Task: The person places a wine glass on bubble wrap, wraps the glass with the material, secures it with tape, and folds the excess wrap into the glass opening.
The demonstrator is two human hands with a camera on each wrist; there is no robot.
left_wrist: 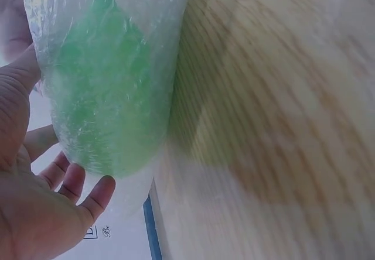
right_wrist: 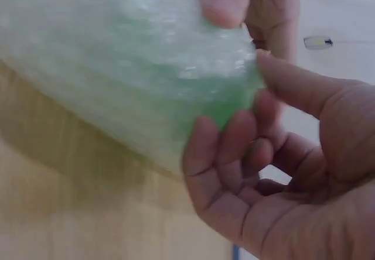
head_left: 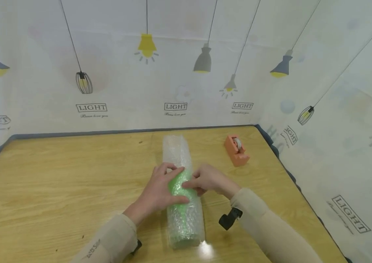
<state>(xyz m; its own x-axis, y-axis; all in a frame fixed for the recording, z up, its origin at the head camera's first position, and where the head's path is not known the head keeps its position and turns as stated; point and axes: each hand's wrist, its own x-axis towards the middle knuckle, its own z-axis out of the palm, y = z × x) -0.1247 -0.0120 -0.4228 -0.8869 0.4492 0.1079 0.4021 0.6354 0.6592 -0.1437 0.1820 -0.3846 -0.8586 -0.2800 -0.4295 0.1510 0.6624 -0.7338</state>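
A green wine glass (head_left: 182,182), seen through the transparent bubble wrap (head_left: 177,148) rolled around it, lies lengthwise on the table. Its bowl (left_wrist: 105,96) and the start of a narrow stem show green in the left wrist view, while the round foot faces the near edge. My left hand (head_left: 154,190) holds the roll around the bowl from the left, thumb and index finger spread across the top. From the right, my right hand (head_left: 207,179) grips the wrap beside the bowl. In the right wrist view its fingers (right_wrist: 202,154) curl at the wrap's side, thumb toward the top.
An orange tape dispenser (head_left: 236,155) with a roll of tape stands toward the table's back right. The wooden table (head_left: 74,175) meets a pale curtain (head_left: 123,73) printed with lamps at the back and right. Each wrist wears a small black camera (head_left: 229,219).
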